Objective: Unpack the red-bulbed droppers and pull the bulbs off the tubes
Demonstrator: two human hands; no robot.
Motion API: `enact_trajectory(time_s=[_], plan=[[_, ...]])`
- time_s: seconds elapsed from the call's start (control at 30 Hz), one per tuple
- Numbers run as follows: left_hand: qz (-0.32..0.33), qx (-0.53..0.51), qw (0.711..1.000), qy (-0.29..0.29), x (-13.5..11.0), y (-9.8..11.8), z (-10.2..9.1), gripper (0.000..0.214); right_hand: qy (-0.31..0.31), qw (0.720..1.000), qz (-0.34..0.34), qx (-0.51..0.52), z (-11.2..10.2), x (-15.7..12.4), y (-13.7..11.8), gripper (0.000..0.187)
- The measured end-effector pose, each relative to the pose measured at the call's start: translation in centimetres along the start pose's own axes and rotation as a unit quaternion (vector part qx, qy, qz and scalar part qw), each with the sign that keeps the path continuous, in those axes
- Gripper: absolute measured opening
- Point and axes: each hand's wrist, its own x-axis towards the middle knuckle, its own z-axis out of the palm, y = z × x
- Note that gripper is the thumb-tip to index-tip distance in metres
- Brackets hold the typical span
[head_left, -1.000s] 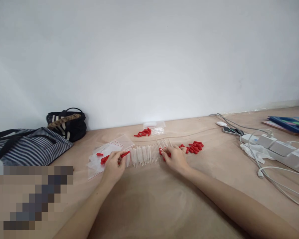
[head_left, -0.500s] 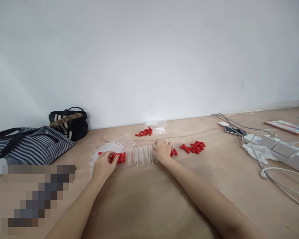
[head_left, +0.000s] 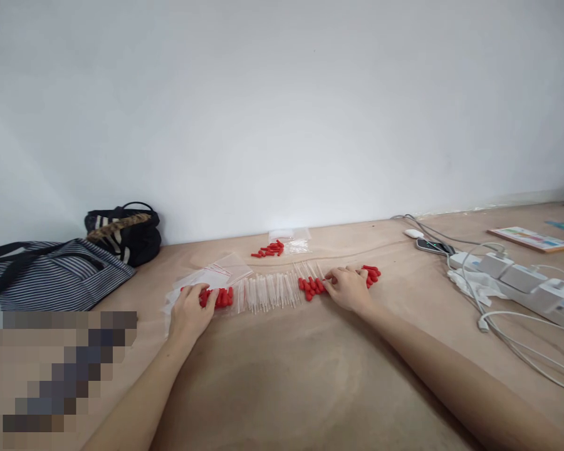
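A row of thin clear plastic tubes (head_left: 267,292) lies across the wooden table (head_left: 282,376). My left hand (head_left: 190,312) rests at the row's left end, fingers curled over a small bunch of red caps (head_left: 220,297). My right hand (head_left: 350,286) lies at the right end, fingers bent over a pile of red caps (head_left: 313,287); more red caps (head_left: 372,272) show past its knuckles. Clear zip bags (head_left: 216,275) lie behind my left hand. What, if anything, either hand grips is hidden.
Further back lie a small heap of red caps (head_left: 267,250) and a clear bag (head_left: 297,240). A striped bag (head_left: 51,275) and a black bag (head_left: 125,230) sit at left. White power strips with cables (head_left: 521,282), a phone (head_left: 431,245) and a booklet (head_left: 529,238) are at right.
My right hand has slid right from the tube row to the red cap pile, pushing caps together. My left hand has drawn slightly back at the left bunch.
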Motion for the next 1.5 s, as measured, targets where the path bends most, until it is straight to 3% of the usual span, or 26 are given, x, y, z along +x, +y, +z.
enact_trajectory(time_s=[0.13,0.43,0.57,0.7,0.8,0.9,1.03,1.2,1.27,1.37,1.5], plan=[[-0.008,0.002,1.0,-0.008,0.0,-0.2,0.1,0.032,0.005,0.997,-0.073,-0.02,-0.2,-1.3,1.3,0.021],[0.048,0.005,0.997,0.059,-0.2,0.1,0.2,0.031,-0.005,0.992,-0.105,-0.076,1.0,-1.0,1.0,0.022],[0.079,-0.007,0.994,0.08,-0.2,-0.3,0.6,0.029,0.06,0.989,-0.12,-0.062,1.8,-1.1,1.3,0.018],[0.117,-0.025,0.986,0.112,-0.3,0.3,0.4,0.026,0.185,0.976,-0.11,-0.018,2.1,-1.5,1.2,0.016],[0.159,-0.094,0.978,0.098,-1.1,2.5,0.2,0.022,0.256,0.955,-0.146,0.027,1.9,-2.2,0.4,0.015],[0.181,-0.197,0.963,0.035,-2.8,5.7,0.4,0.018,0.279,0.936,-0.203,0.066,1.5,-3.3,-1.0,0.014],[0.126,-0.331,0.926,-0.132,-5.0,9.5,1.2,0.022,0.26,0.92,-0.274,0.108,1.4,-4.6,-2.6,0.016],[0.017,-0.481,0.837,-0.262,-5.9,12.2,1.7,0.032,0.228,0.909,-0.327,0.126,1.8,-5.5,-3.7,0.015],[-0.052,-0.535,0.8,-0.267,-5.8,12.7,1.6,0.033,0.217,0.906,-0.339,0.129,1.8,-5.6,-3.9,0.015],[-0.156,-0.591,0.758,-0.229,-5.4,13.0,1.3,0.035,0.183,0.912,-0.338,0.14,1.8,-5.6,-4.0,0.017],[-0.197,-0.626,0.72,-0.225,-5.3,13.1,0.9,0.037,0.15,0.935,-0.289,0.138,1.9,-5.5,-4.1,0.016]])
